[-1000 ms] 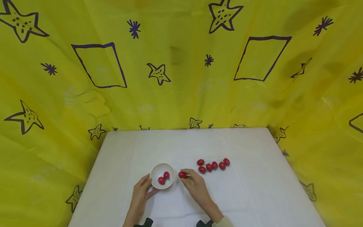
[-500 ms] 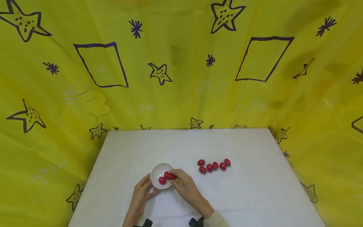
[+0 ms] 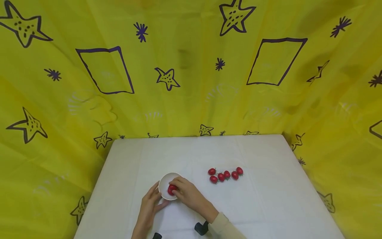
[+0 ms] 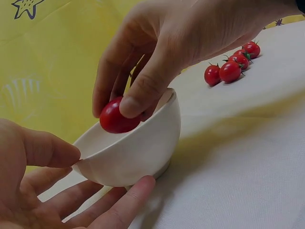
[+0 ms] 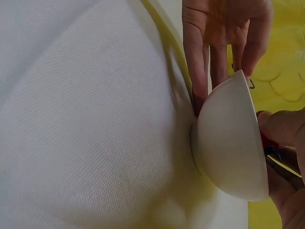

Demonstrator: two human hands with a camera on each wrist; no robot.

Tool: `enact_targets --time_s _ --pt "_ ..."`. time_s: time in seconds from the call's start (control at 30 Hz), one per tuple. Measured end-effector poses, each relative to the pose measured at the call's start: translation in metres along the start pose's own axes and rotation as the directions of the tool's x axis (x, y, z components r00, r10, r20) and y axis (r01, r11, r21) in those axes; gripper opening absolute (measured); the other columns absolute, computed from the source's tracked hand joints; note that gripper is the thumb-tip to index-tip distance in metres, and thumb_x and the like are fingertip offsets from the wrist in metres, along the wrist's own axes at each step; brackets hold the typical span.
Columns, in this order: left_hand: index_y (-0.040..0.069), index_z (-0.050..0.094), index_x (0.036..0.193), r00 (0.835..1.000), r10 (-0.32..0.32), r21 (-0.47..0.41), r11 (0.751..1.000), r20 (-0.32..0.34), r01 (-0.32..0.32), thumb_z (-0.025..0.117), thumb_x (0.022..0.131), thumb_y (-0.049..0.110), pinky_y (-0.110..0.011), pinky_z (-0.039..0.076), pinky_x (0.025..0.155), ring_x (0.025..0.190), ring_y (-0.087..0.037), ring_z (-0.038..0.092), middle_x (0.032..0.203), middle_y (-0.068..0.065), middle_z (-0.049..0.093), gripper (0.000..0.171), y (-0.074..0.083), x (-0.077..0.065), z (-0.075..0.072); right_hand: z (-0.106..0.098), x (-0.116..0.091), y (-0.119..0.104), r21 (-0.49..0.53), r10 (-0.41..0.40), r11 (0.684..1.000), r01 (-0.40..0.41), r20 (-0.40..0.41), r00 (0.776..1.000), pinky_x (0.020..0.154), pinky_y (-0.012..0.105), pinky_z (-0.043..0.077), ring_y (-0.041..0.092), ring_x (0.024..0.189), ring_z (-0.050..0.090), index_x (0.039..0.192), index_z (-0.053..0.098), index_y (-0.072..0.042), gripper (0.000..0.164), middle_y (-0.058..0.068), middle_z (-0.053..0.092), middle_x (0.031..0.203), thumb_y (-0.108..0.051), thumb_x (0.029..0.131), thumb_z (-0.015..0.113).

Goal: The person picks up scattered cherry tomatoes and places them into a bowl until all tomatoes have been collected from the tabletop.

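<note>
In the left wrist view, the right hand (image 4: 157, 57) pinches a red tomato (image 4: 114, 119) at the mouth of a white bowl (image 4: 133, 157), whose near wall hides the inside. The left hand (image 4: 26, 195) grips the bowl, one digit touching the rim and another beside the base. Loose tomatoes (image 4: 230, 71) lie beyond, partly overlapping.

In the right wrist view, the bowl's outer wall covers most of the red, but a dark green stalk (image 5: 271, 151) shows by the right hand's fingers, unseen from the left wrist.

In the head view, the bowl is nearer the left edge of the white table (image 3: 268, 199) than the right. Red shows under the right hand's fingertips, within the rim; how many tomatoes are inside cannot be told. Only here do six loose tomatoes show separately, nearer the table's right edge.
</note>
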State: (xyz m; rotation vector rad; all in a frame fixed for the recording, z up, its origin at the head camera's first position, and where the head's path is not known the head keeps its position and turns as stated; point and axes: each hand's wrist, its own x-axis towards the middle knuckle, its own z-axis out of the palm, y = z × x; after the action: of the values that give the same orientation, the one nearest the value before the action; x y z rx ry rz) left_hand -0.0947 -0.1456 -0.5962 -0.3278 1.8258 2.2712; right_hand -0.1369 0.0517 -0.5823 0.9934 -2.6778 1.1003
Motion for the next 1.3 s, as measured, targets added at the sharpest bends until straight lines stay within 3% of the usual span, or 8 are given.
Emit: enact_targets --time_s 0.17,0.33,0.73,1.03,1.3 --pt "0.002 0.033 0.162 1.000 -0.009 0.002 1.000 -0.007 0.009 0.054 0.107 0.014 -0.048 0.063 0.100 0.138 -0.035 0.054 0.164 -0.031 0.034 0.059 -0.002 -0.001 0.001 0.000 0.004 -0.003 -0.044 0.041 0.998 -0.038 0.074 0.996 0.104 0.025 0.060 0.017 0.115 0.067 0.129 0.070 -0.005 0.032 0.006 0.067 0.125 -0.008 0.098 0.072" --pt "0.003 0.033 0.162 1.000 -0.019 0.018 1.000 -0.017 0.019 0.057 0.107 0.019 -0.046 0.062 0.101 0.138 -0.035 0.056 0.164 -0.030 0.036 0.062 -0.004 -0.003 0.001 0.000 0.006 -0.004 -0.091 0.017 0.996 -0.007 0.110 0.994 0.106 0.027 0.059 0.018 0.118 0.066 0.129 0.071 -0.006 0.032 0.007 0.067 0.126 -0.007 0.097 0.072" --pt "0.001 0.038 0.159 0.999 0.005 0.000 1.000 -0.033 -0.005 0.057 0.106 0.015 -0.045 0.064 0.098 0.125 -0.021 0.062 0.160 -0.032 0.041 0.058 -0.004 0.002 0.000 -0.001 0.009 -0.005 -0.089 -0.002 0.996 0.009 0.079 0.997 0.107 0.031 0.059 0.021 0.121 0.066 0.130 0.069 -0.004 0.033 0.008 0.068 0.128 -0.002 0.097 0.070" --pt "0.003 0.039 0.159 0.999 -0.016 0.005 1.000 -0.037 0.016 0.051 0.107 0.008 -0.046 0.063 0.100 0.129 -0.025 0.060 0.160 -0.030 0.041 0.055 -0.003 0.002 -0.001 -0.002 0.010 0.000 -0.067 0.033 0.997 -0.029 0.055 0.998 0.104 0.030 0.060 0.019 0.115 0.067 0.127 0.070 -0.007 0.031 0.006 0.070 0.125 -0.003 0.097 0.070" --pt "0.003 0.039 0.159 1.000 -0.014 0.020 1.000 -0.027 0.015 0.051 0.107 0.009 -0.046 0.063 0.100 0.131 -0.026 0.059 0.160 -0.030 0.042 0.054 -0.001 0.002 0.000 -0.011 0.005 0.003 0.032 0.070 0.997 -0.070 0.011 0.998 0.105 0.032 0.060 0.018 0.115 0.067 0.126 0.070 -0.009 0.028 0.004 0.072 0.123 -0.005 0.098 0.070"
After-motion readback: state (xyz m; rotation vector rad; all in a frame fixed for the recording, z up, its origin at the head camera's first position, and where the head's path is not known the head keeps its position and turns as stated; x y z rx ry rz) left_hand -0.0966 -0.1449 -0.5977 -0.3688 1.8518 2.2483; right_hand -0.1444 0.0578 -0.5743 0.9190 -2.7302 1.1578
